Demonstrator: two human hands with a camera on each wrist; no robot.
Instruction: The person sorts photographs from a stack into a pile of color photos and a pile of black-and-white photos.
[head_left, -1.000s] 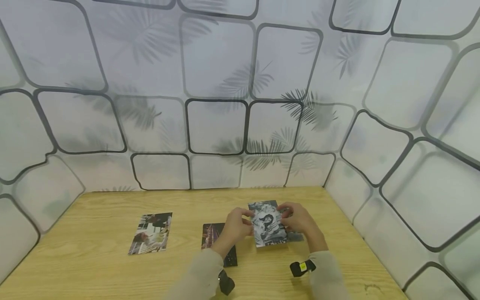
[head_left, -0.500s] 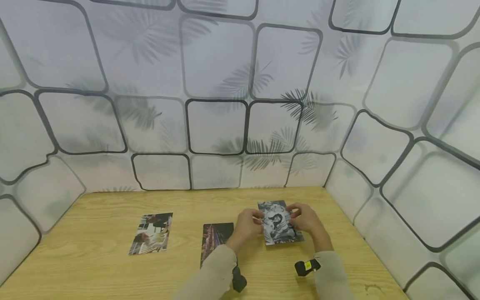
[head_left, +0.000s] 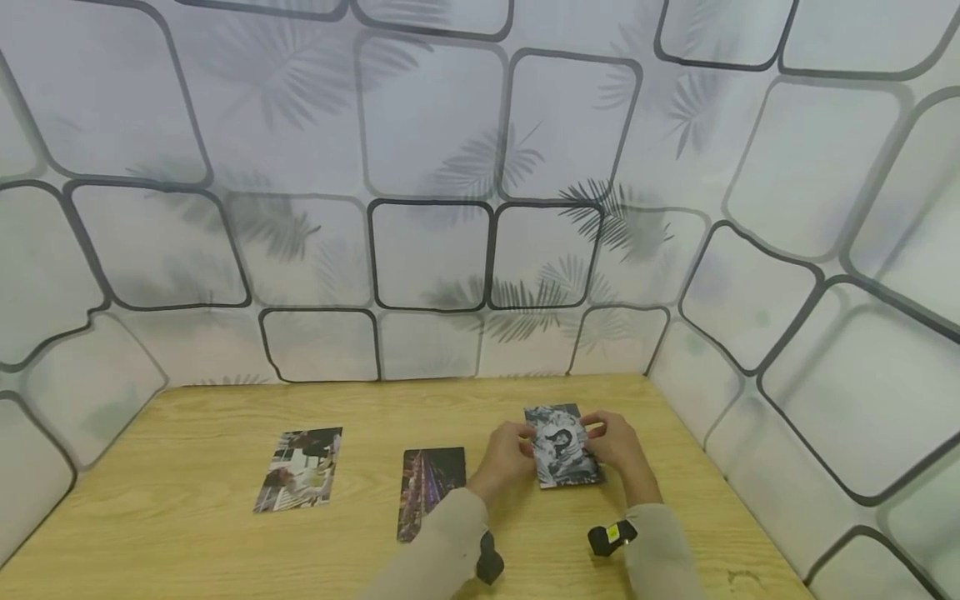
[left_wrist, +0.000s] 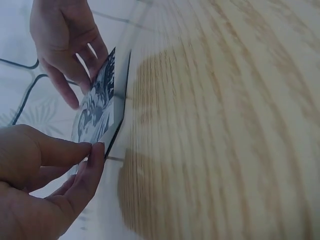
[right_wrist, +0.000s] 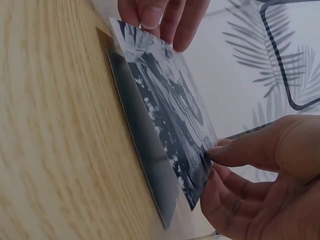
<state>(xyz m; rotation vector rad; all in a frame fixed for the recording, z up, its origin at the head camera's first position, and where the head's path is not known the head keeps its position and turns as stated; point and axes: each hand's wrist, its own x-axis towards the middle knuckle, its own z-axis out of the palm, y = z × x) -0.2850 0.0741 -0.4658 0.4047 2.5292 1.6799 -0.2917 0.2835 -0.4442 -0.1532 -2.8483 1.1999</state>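
Now black-and-white photo [head_left: 562, 447] sits farther right in head frame, above dark card [right_wrist: 149, 150], seemingly nearly aligned; left hand [head_left: 508, 458], right hand [head_left: 617, 443] pinch opposite edges.

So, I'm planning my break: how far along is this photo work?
Apparently done: the leftmost photo and city-lights photo lie on the table. In hand: the black-and-white photo, held tilted by both hands over a dark sheet. Remaining, I'd guess: setting it down, as a gap shows beneath.
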